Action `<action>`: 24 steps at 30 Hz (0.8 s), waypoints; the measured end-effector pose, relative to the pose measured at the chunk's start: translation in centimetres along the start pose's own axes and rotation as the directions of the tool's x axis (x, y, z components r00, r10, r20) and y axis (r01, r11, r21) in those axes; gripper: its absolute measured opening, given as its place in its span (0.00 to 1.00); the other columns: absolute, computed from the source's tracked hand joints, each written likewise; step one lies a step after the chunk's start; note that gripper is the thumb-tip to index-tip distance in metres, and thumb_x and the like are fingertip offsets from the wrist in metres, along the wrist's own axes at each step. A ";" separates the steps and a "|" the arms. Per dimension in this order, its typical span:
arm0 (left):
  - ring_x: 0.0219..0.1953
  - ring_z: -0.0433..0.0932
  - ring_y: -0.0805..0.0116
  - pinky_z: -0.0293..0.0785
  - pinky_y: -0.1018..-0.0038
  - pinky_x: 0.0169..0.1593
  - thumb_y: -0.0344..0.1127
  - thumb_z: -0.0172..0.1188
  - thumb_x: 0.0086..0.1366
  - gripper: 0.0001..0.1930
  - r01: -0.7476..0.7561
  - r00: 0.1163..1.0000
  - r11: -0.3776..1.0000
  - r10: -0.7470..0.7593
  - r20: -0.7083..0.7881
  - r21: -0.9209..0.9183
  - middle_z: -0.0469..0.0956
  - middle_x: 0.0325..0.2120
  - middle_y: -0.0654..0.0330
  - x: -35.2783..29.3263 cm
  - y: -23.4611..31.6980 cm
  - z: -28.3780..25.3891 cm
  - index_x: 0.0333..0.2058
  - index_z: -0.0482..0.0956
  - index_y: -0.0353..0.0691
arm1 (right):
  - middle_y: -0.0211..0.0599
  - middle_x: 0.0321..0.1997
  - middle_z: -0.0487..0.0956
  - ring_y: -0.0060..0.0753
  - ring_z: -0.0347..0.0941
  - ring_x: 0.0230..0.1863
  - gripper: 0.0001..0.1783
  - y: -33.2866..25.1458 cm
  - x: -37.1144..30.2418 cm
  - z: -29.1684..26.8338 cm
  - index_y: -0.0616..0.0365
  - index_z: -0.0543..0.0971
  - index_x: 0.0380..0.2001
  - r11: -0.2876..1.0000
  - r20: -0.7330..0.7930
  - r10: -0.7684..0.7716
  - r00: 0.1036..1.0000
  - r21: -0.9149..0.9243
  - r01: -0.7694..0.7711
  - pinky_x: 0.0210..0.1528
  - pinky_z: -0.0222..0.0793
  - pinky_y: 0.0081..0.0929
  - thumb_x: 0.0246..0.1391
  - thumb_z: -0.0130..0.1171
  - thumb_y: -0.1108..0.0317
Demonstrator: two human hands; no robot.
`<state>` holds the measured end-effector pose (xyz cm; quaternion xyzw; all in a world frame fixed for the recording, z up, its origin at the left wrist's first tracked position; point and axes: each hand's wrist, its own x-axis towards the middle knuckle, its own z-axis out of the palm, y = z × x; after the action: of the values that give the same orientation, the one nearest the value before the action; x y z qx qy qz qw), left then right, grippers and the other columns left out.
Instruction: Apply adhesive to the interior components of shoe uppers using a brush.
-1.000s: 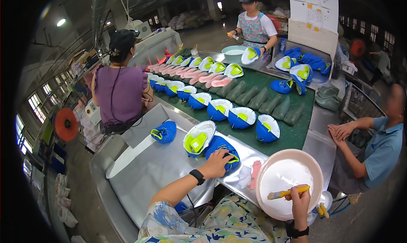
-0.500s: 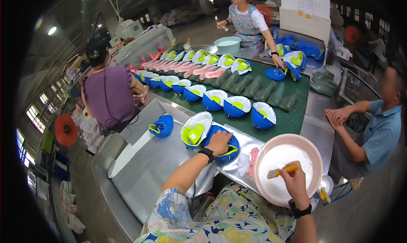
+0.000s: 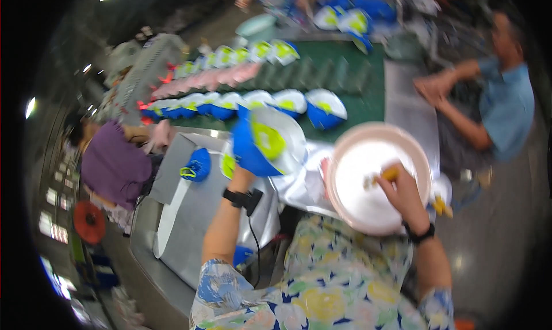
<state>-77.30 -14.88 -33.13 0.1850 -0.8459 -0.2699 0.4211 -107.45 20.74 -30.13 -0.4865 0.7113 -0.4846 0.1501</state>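
My left hand (image 3: 243,177) is raised over the near edge of the work table, closed on a blue shoe upper (image 3: 246,143). The upper's white inner face and lime-green lining are turned to the right, and it hides most of my fingers. Behind it another upper (image 3: 227,160) shows in part. In my right hand (image 3: 404,196) is a yellow-handled brush (image 3: 391,173), its bristles blurred just over the white liquid (image 3: 359,157) in a pale pink basin (image 3: 424,163). Whether the bristles touch the liquid I cannot tell. To the left, a blue shoe upper (image 3: 199,164) rests on the grey metal surface.
Rows of blue-and-white uppers (image 3: 326,108), pink pieces (image 3: 201,79) and dark green foot-shaped forms (image 3: 322,77) cover the green tabletop (image 3: 368,108). A small white pot (image 3: 441,186) with yellow handles stands beside the basin. Co-workers in purple (image 3: 115,163) and blue (image 3: 509,108) flank the table.
My left hand has lifted the upper off the table and tipped it so its inside shows. My right hand keeps the brush over the basin. The whole view has shifted and blurred.
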 end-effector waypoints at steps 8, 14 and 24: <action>0.50 0.74 0.64 0.73 0.67 0.55 0.40 0.52 0.72 0.23 0.468 0.882 0.729 -0.353 0.311 -0.499 0.74 0.52 0.57 -3.4 2.0 -0.4 0.61 0.66 0.35 | 0.50 0.32 0.80 0.51 0.79 0.35 0.13 -1.1 1.7 3.4 0.63 0.74 0.38 0.984 0.253 0.057 0.966 0.149 -0.097 0.38 0.73 0.39 0.53 0.65 0.68; 0.53 0.75 0.63 0.72 0.66 0.58 0.44 0.57 0.69 0.27 0.664 0.746 0.521 -0.421 0.516 -0.536 0.74 0.55 0.58 -0.7 7.8 0.5 0.62 0.67 0.38 | 0.50 0.36 0.80 0.57 0.77 0.39 0.13 1.3 -0.7 1.3 0.60 0.76 0.40 0.982 0.377 -0.085 0.922 -0.126 0.142 0.43 0.72 0.42 0.52 0.64 0.69; 0.58 0.75 0.62 0.73 0.63 0.61 0.53 0.61 0.66 0.35 0.903 0.406 0.283 -0.315 0.858 -0.323 0.72 0.61 0.57 6.5 14.6 7.4 0.65 0.66 0.41 | 0.42 0.30 0.81 0.38 0.79 0.31 0.12 -3.0 3.5 -5.5 0.59 0.73 0.36 0.945 -0.108 -0.213 0.971 0.228 0.233 0.35 0.73 0.29 0.55 0.65 0.65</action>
<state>-88.35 -4.69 -23.91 0.2178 -0.5640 -0.7962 -0.0231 -111.28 20.65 -24.03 -0.5222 0.5937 -0.5999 0.1223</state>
